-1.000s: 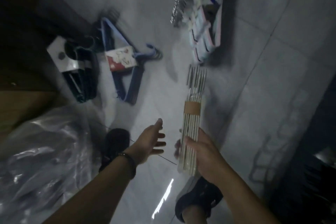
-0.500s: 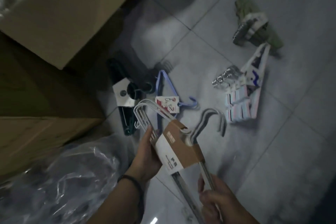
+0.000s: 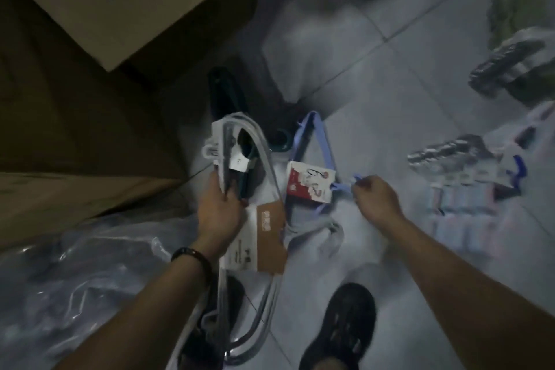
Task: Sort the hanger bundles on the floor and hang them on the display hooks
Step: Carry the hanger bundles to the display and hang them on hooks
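My left hand (image 3: 219, 210) grips a bundle of grey-white hangers (image 3: 255, 237) wrapped in a brown card sleeve; the bundle hangs from my grip above the floor. My right hand (image 3: 375, 198) pinches the hook of a blue hanger bundle (image 3: 318, 141) with a red and white card label, which lies on the tiled floor. A dark green hanger bundle (image 3: 228, 99) with a white card lies just behind the bundle in my left hand. More bundles lie at the right: a white and pastel one (image 3: 468, 186) and a green one (image 3: 516, 18).
Large cardboard boxes (image 3: 90, 24) stand at the left and back. Crumpled clear plastic wrap (image 3: 84, 279) covers the floor at the lower left. My dark shoes (image 3: 345, 324) stand on the tiles below my hands.
My right hand let go of the sleeved bundle and moved right onto the blue bundle's hook. My left hand alone now carries the sleeved bundle. The view came closer to the floor.
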Available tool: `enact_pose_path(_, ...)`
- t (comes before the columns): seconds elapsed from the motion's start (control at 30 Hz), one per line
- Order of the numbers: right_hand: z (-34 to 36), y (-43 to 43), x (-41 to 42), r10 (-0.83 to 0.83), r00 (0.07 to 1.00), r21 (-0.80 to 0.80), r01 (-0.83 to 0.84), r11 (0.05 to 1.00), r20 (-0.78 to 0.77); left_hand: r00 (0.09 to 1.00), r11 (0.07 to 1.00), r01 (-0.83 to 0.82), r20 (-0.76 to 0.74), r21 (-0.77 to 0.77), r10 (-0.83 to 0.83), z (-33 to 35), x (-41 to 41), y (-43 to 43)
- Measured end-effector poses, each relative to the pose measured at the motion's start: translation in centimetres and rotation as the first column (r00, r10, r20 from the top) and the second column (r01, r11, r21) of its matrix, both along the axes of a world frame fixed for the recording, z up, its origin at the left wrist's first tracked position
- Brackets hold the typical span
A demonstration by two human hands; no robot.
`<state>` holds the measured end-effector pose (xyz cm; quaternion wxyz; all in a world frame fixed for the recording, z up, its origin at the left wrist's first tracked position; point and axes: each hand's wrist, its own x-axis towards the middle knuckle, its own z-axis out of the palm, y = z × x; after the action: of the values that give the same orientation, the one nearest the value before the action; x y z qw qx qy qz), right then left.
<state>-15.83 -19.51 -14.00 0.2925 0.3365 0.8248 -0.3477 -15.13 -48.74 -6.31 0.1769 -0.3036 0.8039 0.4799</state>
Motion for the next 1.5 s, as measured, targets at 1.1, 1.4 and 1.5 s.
enact_pose_path(1.1, 29.8, 12.6, 2.1, -0.001, 0.976, 0.084, 0.02, 0.996, -0.218, 0.873, 0.858, 0.464, 0.049, 0.22, -0.484, 22.5, 1.6, 7.4)
enact_pose_path(1.4, 68.4, 17.1, 12.1, -0.168, 0.883, 0.24, 0.295, 0.925, -0.438, 0.578, 0.567, 0.813, -0.298, 0.13, -0.76, 52.3, -1.3, 15.7)
enact_pose_path(1.5, 77.9, 16.0, 17.7, -0.198, 0.845, 0.299, 0.381, 0.875, -0.497, 0.442, 0.474, 0.881, -0.366, 0.005, -0.819, 59.8, -0.7, 17.4)
